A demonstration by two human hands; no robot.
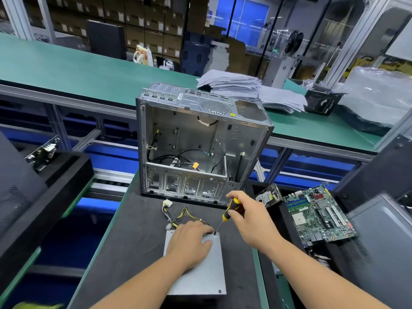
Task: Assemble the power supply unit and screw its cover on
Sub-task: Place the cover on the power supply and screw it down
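A grey power supply unit [207, 275] lies flat on the dark mat, its metal cover facing up. Yellow and black cables [178, 216] with white connectors trail from its far edge. My left hand [189, 241] rests flat on the cover, fingers spread toward the far right corner. My right hand [247, 216] grips a screwdriver [229, 210] with a yellow and black handle. Its thin shaft slants down to a screw [215, 233] at the cover's far right corner, just past my left fingertips.
An open, empty computer case [200, 141] stands upright just beyond the unit. A green motherboard [321, 215] and a hard drive [268, 196] lie to the right. Paper stacks [245, 88] sit on the green bench behind. Dark panels flank both sides.
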